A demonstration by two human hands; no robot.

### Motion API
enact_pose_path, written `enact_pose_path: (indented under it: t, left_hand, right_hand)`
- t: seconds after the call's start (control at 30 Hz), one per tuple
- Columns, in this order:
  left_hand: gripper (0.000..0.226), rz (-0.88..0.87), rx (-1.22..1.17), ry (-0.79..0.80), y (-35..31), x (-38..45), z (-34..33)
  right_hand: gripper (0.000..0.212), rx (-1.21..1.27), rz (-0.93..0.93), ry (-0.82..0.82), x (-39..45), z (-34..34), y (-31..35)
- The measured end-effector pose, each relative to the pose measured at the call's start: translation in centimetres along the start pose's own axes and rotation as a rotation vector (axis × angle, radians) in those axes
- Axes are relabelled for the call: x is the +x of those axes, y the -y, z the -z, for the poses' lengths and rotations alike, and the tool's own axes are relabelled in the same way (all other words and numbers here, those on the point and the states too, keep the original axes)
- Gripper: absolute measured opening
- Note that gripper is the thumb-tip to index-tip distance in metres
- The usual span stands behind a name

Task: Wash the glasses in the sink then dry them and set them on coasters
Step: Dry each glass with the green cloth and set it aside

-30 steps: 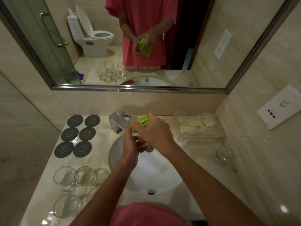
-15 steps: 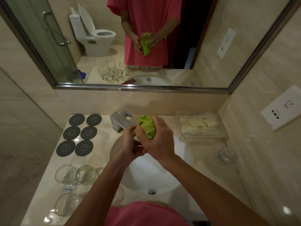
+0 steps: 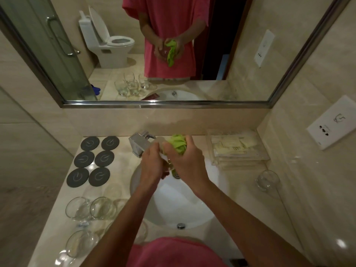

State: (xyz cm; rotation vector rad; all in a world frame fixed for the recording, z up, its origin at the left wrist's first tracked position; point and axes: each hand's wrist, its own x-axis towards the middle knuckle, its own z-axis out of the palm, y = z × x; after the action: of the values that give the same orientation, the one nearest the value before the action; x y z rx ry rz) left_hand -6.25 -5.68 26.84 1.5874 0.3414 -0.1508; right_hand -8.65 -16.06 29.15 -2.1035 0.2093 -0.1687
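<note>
Over the white sink (image 3: 192, 212) my left hand (image 3: 152, 166) grips a clear glass (image 3: 170, 165), mostly hidden between my hands. My right hand (image 3: 186, 162) holds a green cloth (image 3: 178, 144) bunched against the glass. Several dark round coasters (image 3: 93, 160) lie bare on the counter at the back left. Several clear glasses (image 3: 90, 209) stand on the counter at the front left. One more glass (image 3: 267, 180) stands alone to the right of the sink.
A chrome tap (image 3: 141, 144) stands behind the sink, just left of my hands. A clear tray (image 3: 238, 149) of sachets sits at the back right. The mirror (image 3: 173, 51) above shows the same scene. A wall socket (image 3: 333, 125) is on the right.
Both hands have turned the glass and cloth against each other; the cloth sits a little higher and further right in my right hand. The view has shifted slightly.
</note>
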Motion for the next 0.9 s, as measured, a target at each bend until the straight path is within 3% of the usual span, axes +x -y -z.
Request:
enact_pose_path:
  t: [0.1, 0.2, 0.27, 0.33, 0.43, 0.5, 0.6, 0.67, 0.73, 0.8, 0.9]
  left_hand:
    - [0.060, 0.322, -0.025, 0.210, -0.2, 0.5, 1.2]
    - [0.076, 0.286, 0.057, 0.303, -0.2, 0.6, 1.5]
    - [0.083, 0.111, 0.270, 0.300, -0.6, 0.1, 1.1]
    - [0.087, -0.207, 0.501, 0.220, -0.4, -0.4, 0.9]
    - [0.073, -0.640, 0.617, 0.159, 0.9, -0.8, 0.6]
    - [0.061, -0.766, 0.643, 0.121, 1.5, -0.8, 0.2]
    - [0.044, -0.785, 0.508, -0.007, 1.8, -0.7, -0.2]
    - [0.035, -0.749, 0.424, -0.062, 1.2, -0.6, -0.7]
    - [0.035, -0.602, 0.322, -0.062, 0.2, -0.7, -1.1]
    - [0.039, -0.303, 0.179, 0.001, -0.7, -0.3, -1.4]
    - [0.046, 0.187, -0.051, 0.184, -1.6, 0.4, -0.9]
  right_hand:
    - [0.045, -0.016, 0.130, 0.018, -0.3, 0.3, -1.4]
    - [0.032, 0.193, 0.015, 0.052, 0.5, 1.4, -1.7]
    - [0.030, 0.348, -0.183, 0.042, 1.2, 2.0, -1.8]
    - [0.037, 0.481, -0.429, 0.101, 1.9, 2.2, -2.1]
    - [0.051, 0.523, -0.619, 0.220, 1.9, 2.5, -1.8]
    - [0.055, 0.553, -0.663, 0.254, 1.8, 2.5, -1.7]
    - [0.053, 0.538, -0.627, 0.238, 1.2, 2.0, -1.2]
    - [0.055, 0.498, -0.545, 0.151, 0.9, 1.5, -1.0]
    - [0.045, 0.385, -0.384, 0.004, 0.4, 1.3, -0.3]
    - [0.037, 0.199, -0.131, -0.120, -0.1, 1.2, 0.0]
    - [0.041, -0.052, 0.268, -0.211, -0.1, 1.1, -0.8]
